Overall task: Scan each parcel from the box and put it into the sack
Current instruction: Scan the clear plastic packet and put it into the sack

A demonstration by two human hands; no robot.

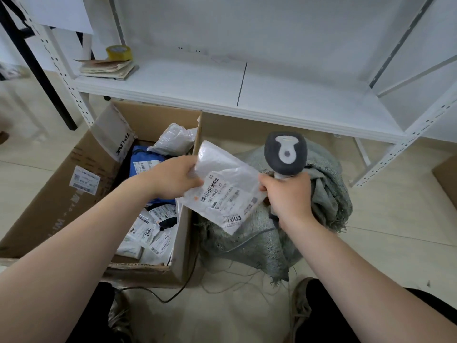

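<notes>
My left hand (173,178) grips the left edge of a white plastic parcel (222,186) with a barcode label marked 2003, label side up, above the grey-green woven sack (329,194). My right hand (288,196) grips the handle of a grey barcode scanner (285,152), whose head points away from me. A fingertip of that hand touches the parcel's right edge. To the left stands the open cardboard box (81,174), holding several more white parcels (148,233) and a blue one (146,162).
A white metal shelf (222,87) spans the back, with a tape roll (118,52) and a stack of papers (108,69) on its left end. A black cable (158,295) trails on the floor by my shoes. Another cardboard box corner (447,179) is at right.
</notes>
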